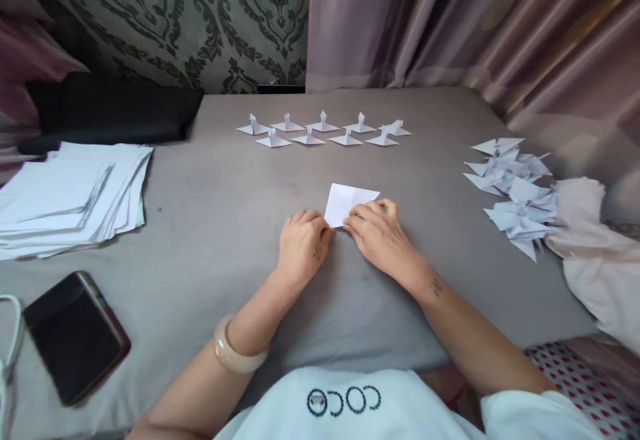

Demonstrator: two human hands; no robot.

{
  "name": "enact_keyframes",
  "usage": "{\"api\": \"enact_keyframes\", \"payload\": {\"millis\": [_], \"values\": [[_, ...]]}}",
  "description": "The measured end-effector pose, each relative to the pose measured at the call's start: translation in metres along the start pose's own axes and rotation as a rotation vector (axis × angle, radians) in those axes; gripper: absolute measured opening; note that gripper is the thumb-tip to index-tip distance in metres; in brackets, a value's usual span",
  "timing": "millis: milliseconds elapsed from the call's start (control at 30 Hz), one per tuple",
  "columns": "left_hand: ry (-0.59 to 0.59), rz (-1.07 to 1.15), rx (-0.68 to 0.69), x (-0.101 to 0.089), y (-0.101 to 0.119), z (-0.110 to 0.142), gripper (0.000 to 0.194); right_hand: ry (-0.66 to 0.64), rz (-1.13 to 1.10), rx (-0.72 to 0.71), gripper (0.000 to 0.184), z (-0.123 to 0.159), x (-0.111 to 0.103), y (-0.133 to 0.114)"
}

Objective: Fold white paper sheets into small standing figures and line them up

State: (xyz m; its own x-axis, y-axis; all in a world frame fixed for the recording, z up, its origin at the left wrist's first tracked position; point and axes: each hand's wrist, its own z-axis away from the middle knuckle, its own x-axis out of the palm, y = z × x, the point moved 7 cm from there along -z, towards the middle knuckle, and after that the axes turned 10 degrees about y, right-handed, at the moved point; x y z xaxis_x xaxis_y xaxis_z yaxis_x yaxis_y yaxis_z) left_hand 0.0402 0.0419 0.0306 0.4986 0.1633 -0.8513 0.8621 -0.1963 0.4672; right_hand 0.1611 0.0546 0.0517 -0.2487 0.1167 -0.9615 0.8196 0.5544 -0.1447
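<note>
A small folded sheet of white paper (345, 201) lies on the grey cloth in front of me. My left hand (305, 240) pinches its near left corner, fingers curled together. My right hand (377, 230) rests on its near right side, with bent fingers pressing along the edge. The fingertips of both hands are close together at the near edge and partly hide it. Beyond the sheet stand several folded paper cranes (323, 121) in two rows.
A stack of white paper (75, 193) lies at the left, with a black cloth-like item (110, 110) behind it. Nearer is a dark phone (75, 337) beside a white cable (13, 340). At the right, more folded paper pieces (520, 187) are heaped against a pale cloth (600, 253).
</note>
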Motion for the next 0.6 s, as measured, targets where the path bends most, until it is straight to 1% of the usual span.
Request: {"api": "enact_keyframes", "payload": {"millis": [100,200,367,600], "values": [[0.037,0.067,-0.029,0.0,-0.006,-0.001,0.017,-0.074,-0.019,0.032,0.028,-0.009,0.002,0.005],[0.051,0.101,-0.043,0.002,-0.009,-0.002,0.018,-0.119,-0.048,0.091,0.025,-0.017,0.004,0.012],[0.04,0.089,-0.099,0.005,-0.014,-0.003,0.019,-0.193,-0.069,0.15,0.021,-0.029,0.006,0.016],[0.058,0.062,-0.086,0.008,-0.014,-0.002,0.019,-0.304,-0.019,0.179,0.018,-0.04,0.008,0.016]]}}
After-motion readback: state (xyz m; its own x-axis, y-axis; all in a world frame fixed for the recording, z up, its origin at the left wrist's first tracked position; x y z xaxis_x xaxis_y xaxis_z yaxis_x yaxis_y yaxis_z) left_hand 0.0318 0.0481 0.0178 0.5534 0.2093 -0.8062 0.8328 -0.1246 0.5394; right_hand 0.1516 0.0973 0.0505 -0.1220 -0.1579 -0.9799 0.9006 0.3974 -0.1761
